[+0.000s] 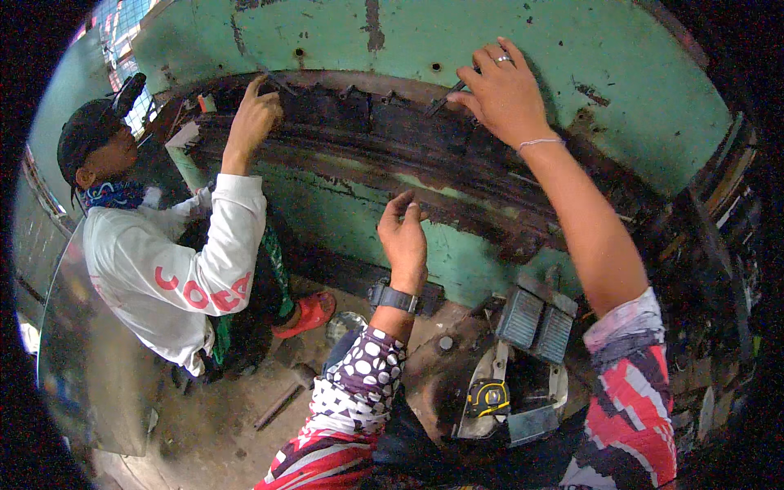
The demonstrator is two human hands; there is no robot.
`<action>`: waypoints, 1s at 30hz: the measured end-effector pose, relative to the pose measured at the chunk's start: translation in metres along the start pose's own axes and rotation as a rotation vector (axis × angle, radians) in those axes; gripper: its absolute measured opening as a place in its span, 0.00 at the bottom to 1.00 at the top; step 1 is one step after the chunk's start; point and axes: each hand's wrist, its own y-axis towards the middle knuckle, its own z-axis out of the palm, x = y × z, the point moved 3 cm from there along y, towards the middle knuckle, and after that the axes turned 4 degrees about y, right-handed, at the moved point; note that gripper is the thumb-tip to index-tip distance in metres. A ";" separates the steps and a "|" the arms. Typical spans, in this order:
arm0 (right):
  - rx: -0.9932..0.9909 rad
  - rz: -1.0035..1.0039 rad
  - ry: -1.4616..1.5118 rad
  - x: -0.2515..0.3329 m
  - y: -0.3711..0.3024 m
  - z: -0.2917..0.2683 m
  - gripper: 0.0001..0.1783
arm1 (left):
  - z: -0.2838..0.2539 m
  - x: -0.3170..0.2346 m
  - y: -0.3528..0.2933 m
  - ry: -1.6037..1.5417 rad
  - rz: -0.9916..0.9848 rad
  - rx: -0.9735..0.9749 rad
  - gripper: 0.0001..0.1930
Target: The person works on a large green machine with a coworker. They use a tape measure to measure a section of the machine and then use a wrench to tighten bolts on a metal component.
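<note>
My right hand [508,94], with a ring and a thin bracelet, is raised to the top of a dark, rusty ledge. Its fingers close around a thin dark rod [446,100] that slants down to the ledge. Lower and nearer, my left hand [404,245] is held in front of the green panel [457,245], a dark watch [394,297] on its wrist. Its thumb and fingers come together; whatever may be between them is too small to make out. Small bolts or pegs [390,98] stick up along the dark ledge [343,122].
At left a person in a white sweatshirt [155,269] crouches, one hand [255,122] at the ledge by another thin dark piece. A hammer [282,402] lies on the floor near a red clog [306,314]. A yellow-black tape measure [488,398] rests below two ribbed pedals [535,325].
</note>
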 end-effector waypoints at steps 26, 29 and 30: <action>-0.272 0.314 0.031 0.013 -0.054 0.011 0.24 | 0.005 0.006 -0.009 0.002 -0.095 0.014 0.15; -0.139 0.245 0.035 0.015 -0.049 0.014 0.22 | 0.004 -0.002 -0.004 0.027 -0.067 0.015 0.15; 0.010 0.240 0.105 0.013 -0.044 0.022 0.21 | 0.003 -0.003 -0.005 0.041 -0.057 0.016 0.15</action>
